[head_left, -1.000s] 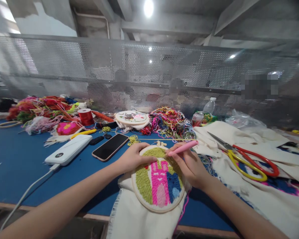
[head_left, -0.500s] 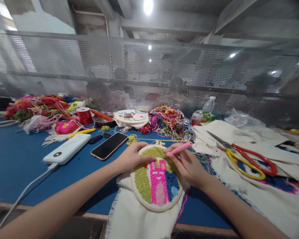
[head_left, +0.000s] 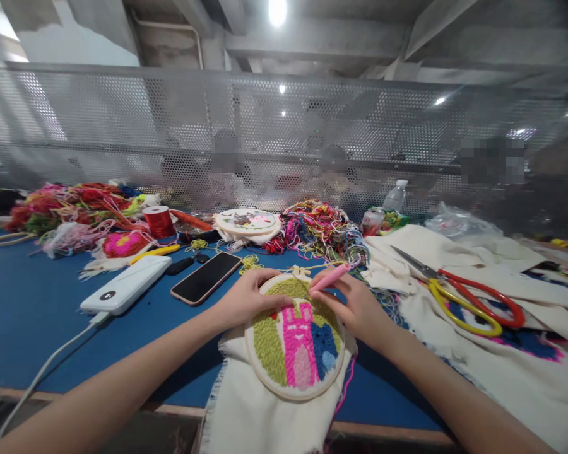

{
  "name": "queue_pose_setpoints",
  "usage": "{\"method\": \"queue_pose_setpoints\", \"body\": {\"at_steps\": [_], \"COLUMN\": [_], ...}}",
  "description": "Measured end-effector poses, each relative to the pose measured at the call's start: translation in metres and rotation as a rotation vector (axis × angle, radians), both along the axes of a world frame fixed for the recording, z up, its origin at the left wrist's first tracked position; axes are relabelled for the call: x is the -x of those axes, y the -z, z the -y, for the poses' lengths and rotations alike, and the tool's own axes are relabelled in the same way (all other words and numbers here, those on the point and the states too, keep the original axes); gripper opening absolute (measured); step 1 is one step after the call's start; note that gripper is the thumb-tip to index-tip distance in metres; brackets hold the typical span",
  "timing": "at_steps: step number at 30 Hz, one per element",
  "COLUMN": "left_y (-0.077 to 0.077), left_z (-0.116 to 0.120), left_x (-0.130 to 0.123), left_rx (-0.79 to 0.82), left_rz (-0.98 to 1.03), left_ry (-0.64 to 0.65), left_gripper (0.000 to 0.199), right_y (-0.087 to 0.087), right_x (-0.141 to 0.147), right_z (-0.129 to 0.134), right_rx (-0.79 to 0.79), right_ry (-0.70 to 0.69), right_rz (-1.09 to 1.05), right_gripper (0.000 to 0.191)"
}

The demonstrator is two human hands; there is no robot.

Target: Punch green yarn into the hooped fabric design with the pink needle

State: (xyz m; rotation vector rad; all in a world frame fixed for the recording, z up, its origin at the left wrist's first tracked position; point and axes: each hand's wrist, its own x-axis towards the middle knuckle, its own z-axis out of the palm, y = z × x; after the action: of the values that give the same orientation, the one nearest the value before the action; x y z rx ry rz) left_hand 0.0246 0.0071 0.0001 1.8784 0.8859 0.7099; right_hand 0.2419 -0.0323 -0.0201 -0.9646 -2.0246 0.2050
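Observation:
A round embroidery hoop lies on cream cloth at the near edge of the blue table. It shows a looped picture in green, pink and blue. My left hand grips the hoop's upper left rim, thumb on the green loops. My right hand holds a pink punch needle like a pen, its tip down on the upper right of the picture.
A black phone, a white power bank with cable and a red thread spool lie to the left. Yarn heaps and a second hoop sit behind. Red-and-yellow scissors rest on cloth at right. Blurred people sit behind a mesh screen.
The pink punch needle has tilted more upright and shifted slightly left over the hoop's top. My left hand keeps its hold on the rim.

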Motion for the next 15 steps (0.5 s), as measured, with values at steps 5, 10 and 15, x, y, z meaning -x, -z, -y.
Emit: {"method": "queue_pose_setpoints", "body": {"at_steps": [5, 10, 15], "left_y": [-0.002, -0.004, -0.003], "left_z": [0.001, 0.002, 0.002], "left_x": [-0.001, -0.003, -0.003], "left_rx": [0.016, -0.034, -0.036], "left_rz": [-0.020, -0.026, -0.027], "left_ry": [-0.021, -0.027, -0.034], "left_gripper": [0.039, 0.036, 0.034], "right_y": [-0.005, -0.002, 0.006], "right_x": [0.002, 0.006, 0.008], "right_z": [0.001, -0.003, -0.001], "right_rx": [0.020, 0.158, -0.017], "right_ry": [0.047, 0.076, 0.029], "right_rz": [-0.030, -0.046, 0.129], "right_gripper": [0.009, 0.011, 0.012]}}
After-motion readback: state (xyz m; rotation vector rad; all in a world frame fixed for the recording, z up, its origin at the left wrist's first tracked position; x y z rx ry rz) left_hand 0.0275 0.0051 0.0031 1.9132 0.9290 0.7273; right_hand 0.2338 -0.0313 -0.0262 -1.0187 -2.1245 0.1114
